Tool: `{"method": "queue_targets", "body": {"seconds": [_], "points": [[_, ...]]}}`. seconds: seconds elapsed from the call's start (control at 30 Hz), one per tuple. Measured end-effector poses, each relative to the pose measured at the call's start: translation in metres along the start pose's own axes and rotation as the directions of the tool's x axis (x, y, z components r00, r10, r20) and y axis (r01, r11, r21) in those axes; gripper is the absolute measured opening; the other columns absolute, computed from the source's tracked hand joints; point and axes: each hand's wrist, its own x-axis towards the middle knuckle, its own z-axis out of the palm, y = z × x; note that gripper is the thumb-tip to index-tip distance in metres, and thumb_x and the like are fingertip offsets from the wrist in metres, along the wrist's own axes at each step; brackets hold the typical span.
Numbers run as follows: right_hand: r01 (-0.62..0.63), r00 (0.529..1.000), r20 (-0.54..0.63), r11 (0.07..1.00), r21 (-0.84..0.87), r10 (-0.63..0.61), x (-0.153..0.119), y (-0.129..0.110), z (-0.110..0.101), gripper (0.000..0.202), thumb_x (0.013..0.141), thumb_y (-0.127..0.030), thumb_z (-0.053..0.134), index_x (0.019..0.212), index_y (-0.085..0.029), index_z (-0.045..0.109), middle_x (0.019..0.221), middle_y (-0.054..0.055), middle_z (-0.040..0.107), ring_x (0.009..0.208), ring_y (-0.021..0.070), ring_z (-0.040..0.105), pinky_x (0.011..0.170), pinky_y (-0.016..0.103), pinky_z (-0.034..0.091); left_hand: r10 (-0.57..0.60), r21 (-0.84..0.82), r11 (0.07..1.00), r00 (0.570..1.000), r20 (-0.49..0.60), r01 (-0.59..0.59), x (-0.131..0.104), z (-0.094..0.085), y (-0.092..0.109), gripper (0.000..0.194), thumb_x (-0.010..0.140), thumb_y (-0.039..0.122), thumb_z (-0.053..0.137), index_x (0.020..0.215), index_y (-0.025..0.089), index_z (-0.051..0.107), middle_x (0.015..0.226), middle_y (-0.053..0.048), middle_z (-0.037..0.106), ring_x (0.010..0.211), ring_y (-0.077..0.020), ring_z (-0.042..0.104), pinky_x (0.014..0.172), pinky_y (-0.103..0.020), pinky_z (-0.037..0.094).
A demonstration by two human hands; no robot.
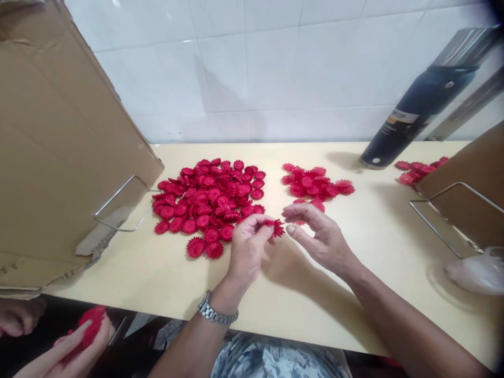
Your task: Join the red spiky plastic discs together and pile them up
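red flower pc (279, 229), petals fanned twd r hand (325, 239)

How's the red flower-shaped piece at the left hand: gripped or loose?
Gripped: the left hand pinches the red flower-shaped piece, its pointed petals jutting toward the right hand.

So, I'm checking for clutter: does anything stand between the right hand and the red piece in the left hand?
Nothing visible does: the right hand, open, is close beside the red piece pinched in the left hand.
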Motion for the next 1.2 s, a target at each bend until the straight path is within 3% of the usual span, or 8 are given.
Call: {"method": "queue_targets", "body": {"seconds": [0.1, 0.27, 0.5, 0.67, 0.83, 1.07, 1.2], "points": [[0.014, 1.0, 0.016, 0.999, -0.038, -0.013, 0.0, 0.0, 0.001, 0.02, 0.084, -0.024, 0.056, 0.104, -0.019, 0.058, 0.096, 0.007, 0.064, 0.087, 0.0171, 0.062, 0.079, 0.035, 0.053, 0.003, 0.023, 1.0, 1.0, -0.023, -0.002, 0.001, -0.002, -0.002, 0.006, 0.07, 0.02, 0.062, 0.07, 0.015, 0.06, 0.06, 0.003, 0.056, 0.054, -0.0072, 0.047, 0.05, -0.02, 0.038], [-0.061, 0.998, -0.001, 0.997, -0.043, 0.061, 0.0, 0.001, 0.001, 0.019, 0.085, -0.026, 0.055, 0.102, -0.019, 0.06, 0.094, 0.007, 0.066, 0.087, 0.0176, 0.063, 0.078, 0.034, 0.053, 0.01, 0.093, 0.996, 0.999, -0.037, -0.007, 0.003, -0.005, -0.006, 0.028, 0.076, 0.036, 0.061, 0.06, 0.017, 0.047, 0.051, 0.006, 0.041, 0.047, -0.0056, 0.033, 0.043, -0.019, 0.027], [-0.176, 0.98, 0.101, 0.984, 0.016, 0.173, -0.001, 0.001, 0.003, 0.021, 0.087, -0.036, 0.052, 0.093, -0.018, 0.063, 0.084, 0.005, 0.065, 0.074, 0.0153, 0.06, 0.063, 0.028, 0.05, -0.002, 0.158, 0.987, 0.998, -0.06, 0.011, 0.003, -0.004, -0.012, 0.042, 0.075, 0.044, 0.062, 0.056, 0.017, 0.037, 0.052, 0.007, 0.031, 0.049, -0.0052, 0.029, 0.044, -0.018, 0.024], [-0.225, 0.969, 0.13, 0.969, 0.102, 0.211, -0.002, 0.004, 0.007, 0.025, 0.085, -0.04, 0.055, 0.094, -0.018, 0.06, 0.084, 0.005, 0.065, 0.075, 0.0159, 0.06, 0.066, 0.03, 0.051, 0.027, 0.193, 0.981, 0.999, 0.019, -0.03, 0.002, -0.002, -0.014, 0.026, 0.079, 0.033, 0.057, 0.062, 0.016, 0.048, 0.054, 0.006, 0.042, 0.049, -0.0061, 0.036, 0.046, -0.019, 0.029], [-0.222, 0.969, 0.127, 0.971, 0.089, 0.21, -0.001, 0.004, 0.007, 0.023, 0.086, -0.039, 0.054, 0.092, -0.018, 0.061, 0.081, 0.004, 0.064, 0.072, 0.0152, 0.06, 0.061, 0.028, 0.05, 0.011, 0.138, 0.99, 0.999, 0.041, -0.017, 0.003, 0.0, -0.011, 0.002, 0.072, 0.016, 0.056, 0.071, 0.016, 0.058, 0.058, 0.004, 0.054, 0.052, -0.0071, 0.047, 0.052, -0.019, 0.038], [-0.234, 0.967, 0.127, 0.969, 0.08, 0.223, -0.001, 0.004, 0.008, 0.021, 0.085, -0.036, 0.055, 0.092, -0.018, 0.062, 0.083, 0.005, 0.065, 0.074, 0.0161, 0.061, 0.062, 0.029, 0.051, 0.043, 0.124, 0.991, 0.999, -0.023, -0.039, 0.005, 0.0, -0.009, 0.003, 0.072, 0.017, 0.057, 0.075, 0.016, 0.058, 0.061, 0.003, 0.055, 0.051, -0.0076, 0.05, 0.05, -0.021, 0.042], [-0.249, 0.962, 0.141, 0.961, 0.116, 0.233, -0.001, 0.004, 0.009, 0.019, 0.085, -0.034, 0.056, 0.093, -0.018, 0.062, 0.084, 0.004, 0.066, 0.077, 0.0165, 0.063, 0.067, 0.03, 0.051, 0.074, 0.097, 0.993, 0.997, -0.01, -0.072, 0.005, 0.0, -0.013, 0.015, 0.071, 0.011, 0.056, 0.084, 0.017, 0.055, 0.074, 0.001, 0.057, 0.062, -0.0085, 0.055, 0.059, -0.021, 0.046]]}}
